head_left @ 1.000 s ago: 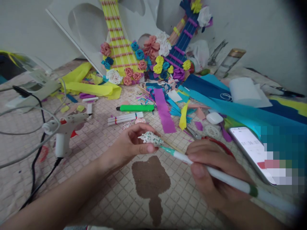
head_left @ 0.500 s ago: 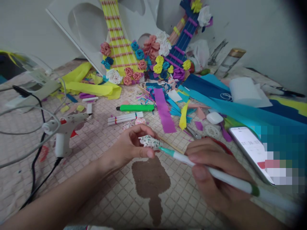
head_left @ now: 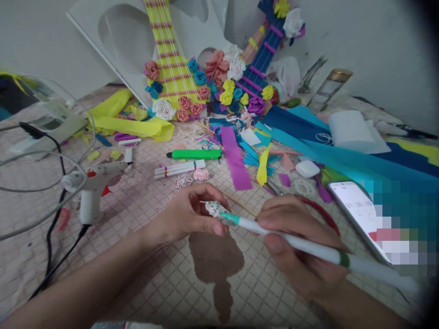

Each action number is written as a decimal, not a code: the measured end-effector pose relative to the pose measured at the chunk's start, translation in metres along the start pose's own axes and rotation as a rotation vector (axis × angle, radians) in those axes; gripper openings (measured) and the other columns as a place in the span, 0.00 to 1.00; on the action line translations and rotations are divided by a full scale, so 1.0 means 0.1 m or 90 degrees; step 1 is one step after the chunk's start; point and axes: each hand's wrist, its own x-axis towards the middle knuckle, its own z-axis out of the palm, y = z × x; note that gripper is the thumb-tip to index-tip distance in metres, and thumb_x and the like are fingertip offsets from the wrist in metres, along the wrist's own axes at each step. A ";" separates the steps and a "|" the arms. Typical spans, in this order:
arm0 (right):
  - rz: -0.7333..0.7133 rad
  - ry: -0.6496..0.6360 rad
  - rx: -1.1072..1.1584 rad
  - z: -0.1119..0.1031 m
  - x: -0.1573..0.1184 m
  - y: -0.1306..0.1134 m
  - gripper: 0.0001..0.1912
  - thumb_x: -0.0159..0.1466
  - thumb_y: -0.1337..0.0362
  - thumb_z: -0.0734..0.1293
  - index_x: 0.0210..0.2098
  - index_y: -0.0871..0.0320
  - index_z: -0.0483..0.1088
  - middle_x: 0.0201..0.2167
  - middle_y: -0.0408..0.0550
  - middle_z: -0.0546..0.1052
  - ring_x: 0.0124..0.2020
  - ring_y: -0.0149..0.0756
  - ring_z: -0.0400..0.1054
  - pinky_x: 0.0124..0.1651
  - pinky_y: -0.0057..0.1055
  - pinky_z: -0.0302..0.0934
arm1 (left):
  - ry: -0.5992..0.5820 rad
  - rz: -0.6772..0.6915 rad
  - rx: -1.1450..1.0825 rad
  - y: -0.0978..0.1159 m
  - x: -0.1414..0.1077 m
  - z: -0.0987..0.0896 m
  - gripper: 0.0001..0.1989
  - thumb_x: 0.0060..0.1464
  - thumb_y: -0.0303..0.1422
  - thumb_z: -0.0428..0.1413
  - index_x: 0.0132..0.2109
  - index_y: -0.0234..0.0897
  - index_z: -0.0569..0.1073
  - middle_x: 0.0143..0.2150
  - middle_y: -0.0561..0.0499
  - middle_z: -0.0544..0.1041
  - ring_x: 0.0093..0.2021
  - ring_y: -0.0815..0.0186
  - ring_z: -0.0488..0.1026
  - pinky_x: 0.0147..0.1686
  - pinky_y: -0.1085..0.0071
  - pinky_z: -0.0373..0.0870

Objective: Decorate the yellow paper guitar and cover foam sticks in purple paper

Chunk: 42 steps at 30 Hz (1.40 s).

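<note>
Between the thumb and fingers of my left hand [head_left: 192, 212] is a small white paper flower [head_left: 213, 208] speckled with green. My right hand [head_left: 302, 237] grips a white marker [head_left: 291, 242] with a green band and a green tip. That tip meets the flower's right side, close to my left thumb. Two more speckled paper flowers [head_left: 200, 174], one with pink marks, lie just beyond my left hand. White markers [head_left: 180, 169] rest in a row beside them, and a green utility knife [head_left: 195, 154] lies farther back.
A glue gun [head_left: 91, 189] with its cables stands at left. Paper-flower-covered yellow [head_left: 171, 68] and blue [head_left: 262, 59] guitars lean at the back. Crepe paper strips [head_left: 236, 160] and scraps litter the table. A lit phone [head_left: 355, 214] lies at right, near scissors [head_left: 274, 188].
My left hand has turned the flower and shifted slightly right. The marker and my right hand have moved a little left and down, the tip still at the flower.
</note>
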 end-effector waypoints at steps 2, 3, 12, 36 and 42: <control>0.011 0.005 0.001 0.00 -0.01 0.00 0.12 0.55 0.74 0.64 0.39 0.58 0.70 0.27 0.44 0.74 0.31 0.35 0.66 0.33 0.37 0.62 | 0.007 -0.008 0.021 -0.02 0.00 -0.01 0.22 0.29 0.34 0.69 0.32 0.32 0.70 0.30 0.55 0.75 0.24 0.74 0.73 0.24 0.80 0.70; 0.013 0.010 0.004 -0.01 -0.01 0.00 0.12 0.55 0.74 0.64 0.39 0.58 0.69 0.27 0.44 0.73 0.31 0.35 0.66 0.33 0.37 0.62 | 0.008 -0.016 0.031 -0.03 0.00 -0.01 0.22 0.29 0.35 0.70 0.32 0.32 0.70 0.30 0.55 0.75 0.24 0.73 0.73 0.23 0.80 0.70; 0.010 0.012 0.024 0.00 -0.02 -0.01 0.13 0.55 0.75 0.64 0.39 0.59 0.70 0.26 0.46 0.73 0.30 0.36 0.66 0.32 0.38 0.62 | 0.019 -0.051 0.106 0.00 -0.01 0.00 0.22 0.28 0.36 0.69 0.31 0.32 0.69 0.28 0.55 0.73 0.23 0.72 0.72 0.22 0.77 0.67; 0.056 0.007 0.035 0.01 -0.04 -0.01 0.12 0.55 0.76 0.63 0.37 0.58 0.69 0.26 0.44 0.71 0.29 0.34 0.66 0.30 0.36 0.62 | -0.009 0.035 0.112 -0.02 -0.02 0.07 0.20 0.32 0.20 0.66 0.37 0.34 0.71 0.33 0.54 0.72 0.33 0.72 0.69 0.30 0.77 0.64; 0.067 0.003 0.030 0.00 -0.04 0.01 0.12 0.56 0.76 0.63 0.37 0.57 0.69 0.26 0.44 0.71 0.28 0.34 0.66 0.29 0.35 0.62 | -0.015 0.066 0.111 -0.02 -0.01 0.06 0.21 0.33 0.20 0.66 0.37 0.34 0.68 0.35 0.53 0.72 0.34 0.71 0.69 0.30 0.77 0.65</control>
